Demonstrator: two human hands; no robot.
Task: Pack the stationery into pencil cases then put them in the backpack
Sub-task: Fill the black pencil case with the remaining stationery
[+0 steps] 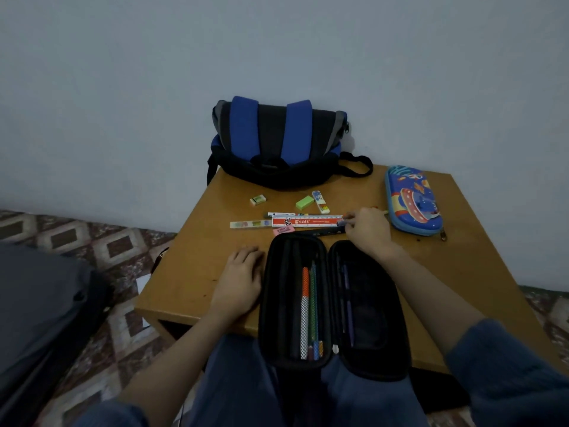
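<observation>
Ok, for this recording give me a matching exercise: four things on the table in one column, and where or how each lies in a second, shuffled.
Things
1. backpack
2. black pencil case
3. blue pencil case
4. green eraser

Place or state
A. closed, on the right side of the table
B. lying open at the near edge, pens inside
C. at the far edge, straps facing the camera
D. loose on the tabletop, just in front of the backpack

Pairs: 1-C, 2-B, 3-A, 4-D

bare tabletop [184, 272] along left edge, black case [266, 303] in front, rulers [308, 221] and erasers [304, 202] across middle, backpack [277, 140] behind
</observation>
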